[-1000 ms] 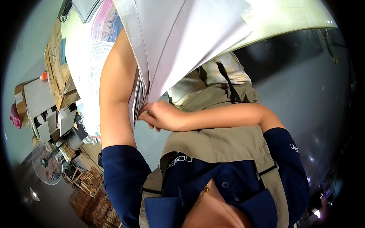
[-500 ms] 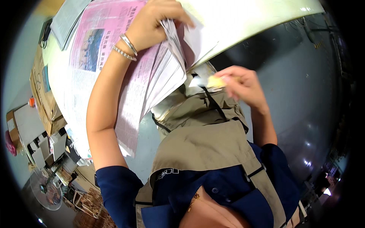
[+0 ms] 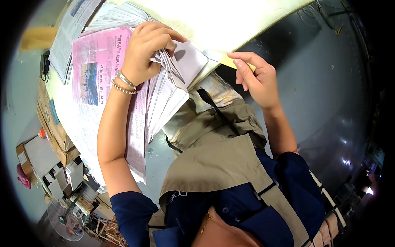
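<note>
Head cam: left hand (image 3: pixel 144 53) bunches the newspaper stack (image 3: pixel 164 88) at the bench (image 3: pixel 230 20) edge. Right hand (image 3: pixel 255 78) pinches a yellow slip (image 3: pixel 230 61), maybe tape. Thin, floppy sheets; I'd grip by the folded edge.

navy short-sleeved shirt (image 3: pixel 288 193); khaki apron (image 3: pixel 218 164), dark straps; silver bracelets (image 3: pixel 123 83), perhaps beaded

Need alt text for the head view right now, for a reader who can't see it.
The left hand grips the fanned corner of a newspaper stack on a pale table. The right hand pinches a yellowish strip at the table's edge. A khaki apron over a navy shirt fills the lower frame.
</note>
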Tool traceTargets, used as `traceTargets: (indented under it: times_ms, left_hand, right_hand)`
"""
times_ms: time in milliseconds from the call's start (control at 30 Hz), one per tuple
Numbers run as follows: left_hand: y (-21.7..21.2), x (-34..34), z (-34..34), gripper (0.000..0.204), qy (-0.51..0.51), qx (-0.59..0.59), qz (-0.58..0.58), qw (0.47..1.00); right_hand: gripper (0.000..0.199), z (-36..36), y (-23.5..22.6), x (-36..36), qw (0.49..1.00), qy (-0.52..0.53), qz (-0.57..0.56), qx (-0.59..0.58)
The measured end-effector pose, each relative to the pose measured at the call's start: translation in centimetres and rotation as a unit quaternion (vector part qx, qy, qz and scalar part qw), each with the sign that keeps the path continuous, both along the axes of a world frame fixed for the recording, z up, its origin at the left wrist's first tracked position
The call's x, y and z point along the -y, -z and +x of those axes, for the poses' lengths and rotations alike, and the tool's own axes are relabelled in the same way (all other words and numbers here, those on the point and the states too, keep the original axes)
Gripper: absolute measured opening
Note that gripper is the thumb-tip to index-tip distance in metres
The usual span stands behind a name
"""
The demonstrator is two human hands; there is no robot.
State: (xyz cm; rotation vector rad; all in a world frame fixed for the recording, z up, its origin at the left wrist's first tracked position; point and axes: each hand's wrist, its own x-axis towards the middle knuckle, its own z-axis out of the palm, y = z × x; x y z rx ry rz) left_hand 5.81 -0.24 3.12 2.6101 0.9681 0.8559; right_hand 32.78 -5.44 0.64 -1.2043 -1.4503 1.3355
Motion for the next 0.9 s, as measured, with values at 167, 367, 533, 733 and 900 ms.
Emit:
traceTargets:
  times_ms: [167, 367, 533, 733, 900]
  left_hand:
    - [-0.1, -0.1, -0.1, 0.016, 0.019, -0.012, -0.026, 0.999]
    - [0.0, 0.1, -0.3, 0.027, 0.002, -0.002, -0.006, 1.000]
    - [0.0, 0.2, -0.4, 0.026, 0.001, -0.011, 0.003, 1.000]
    - [0.2, 0.1, -0.7, 0.015, 0.014, -0.020, 0.015, 1.000]
    - [0.1, 0.1, -0.9, 0.019, 0.017, -0.030, 0.015, 0.999]
  right_hand:
    - [0.018, -0.6, -1.2, 0.5, 0.999, -0.009, 0.043, 0.002]
    - [0.017, -0.9, -1.8, 0.4, 0.999, -0.004, 0.037, 0.006]
    - [0.017, -0.9, -1.8, 0.3, 0.999, 0.005, 0.030, 0.020]
    - [0.017, -0.4, -2.1, 0.3, 0.999, 0.028, 0.036, -0.003]
    - [0.016, 0.1, -2.6, 0.2, 0.998, 0.005, 0.053, 0.014]
